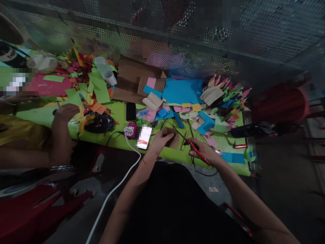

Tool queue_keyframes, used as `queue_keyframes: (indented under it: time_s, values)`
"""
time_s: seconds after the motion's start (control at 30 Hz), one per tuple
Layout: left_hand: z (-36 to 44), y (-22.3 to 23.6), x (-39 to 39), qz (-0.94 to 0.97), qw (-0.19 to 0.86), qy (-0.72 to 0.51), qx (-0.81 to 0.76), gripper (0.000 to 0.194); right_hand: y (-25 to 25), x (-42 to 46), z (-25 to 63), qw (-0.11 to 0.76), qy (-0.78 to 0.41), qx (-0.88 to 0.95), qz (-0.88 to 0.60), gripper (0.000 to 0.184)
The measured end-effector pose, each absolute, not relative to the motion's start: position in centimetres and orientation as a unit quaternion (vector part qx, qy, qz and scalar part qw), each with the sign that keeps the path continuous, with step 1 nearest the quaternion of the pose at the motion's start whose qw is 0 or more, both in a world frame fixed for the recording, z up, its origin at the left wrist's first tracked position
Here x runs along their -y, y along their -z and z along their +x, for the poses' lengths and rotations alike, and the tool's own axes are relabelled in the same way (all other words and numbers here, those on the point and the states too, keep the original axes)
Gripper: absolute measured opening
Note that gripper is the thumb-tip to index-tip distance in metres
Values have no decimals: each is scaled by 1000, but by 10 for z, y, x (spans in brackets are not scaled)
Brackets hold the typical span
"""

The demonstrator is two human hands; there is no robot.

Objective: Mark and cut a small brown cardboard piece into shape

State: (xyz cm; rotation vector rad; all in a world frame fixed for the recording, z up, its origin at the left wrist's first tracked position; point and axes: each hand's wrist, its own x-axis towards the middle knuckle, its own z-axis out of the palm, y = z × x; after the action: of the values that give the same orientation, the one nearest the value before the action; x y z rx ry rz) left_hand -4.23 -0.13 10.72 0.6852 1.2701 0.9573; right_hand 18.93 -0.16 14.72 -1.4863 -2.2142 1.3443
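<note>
Near the front edge of the green table, my left hand [160,140] pinches a curved piece of brown paper [174,141]. Scissors with red handles [200,154] are gripped in my right hand [206,151]; their dark blades point up and left, towards the brown paper. Whether the blades touch the paper I cannot tell. A lit phone [145,138] lies left of my left hand, beside a magenta power block [130,131] with a white plug in it. A thin yellowish stick [185,139] lies between my hands.
Another person's arm [62,135] rests on the table at left, near a black patterned pouch [100,122]. Brown cardboard [128,79], blue sheets [182,90], a plastic cup [105,69] and folded paper pieces [225,91] line the back. A white cable [111,191] hangs down.
</note>
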Motion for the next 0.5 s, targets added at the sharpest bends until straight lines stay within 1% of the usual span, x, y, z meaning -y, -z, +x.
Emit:
queue_keyframes:
  time_s: [0.17,0.37,0.5]
  values:
    - [-45,-114,2,308,653,-419,-550,24,-153,0,190,69,-455,742,-487,67]
    - [-46,-114,3,318,666,-406,-539,23,-157,1,190,55,-448,745,-490,71]
    - [-45,-113,3,308,673,-410,-533,21,-158,1,191,56,-453,743,-489,67]
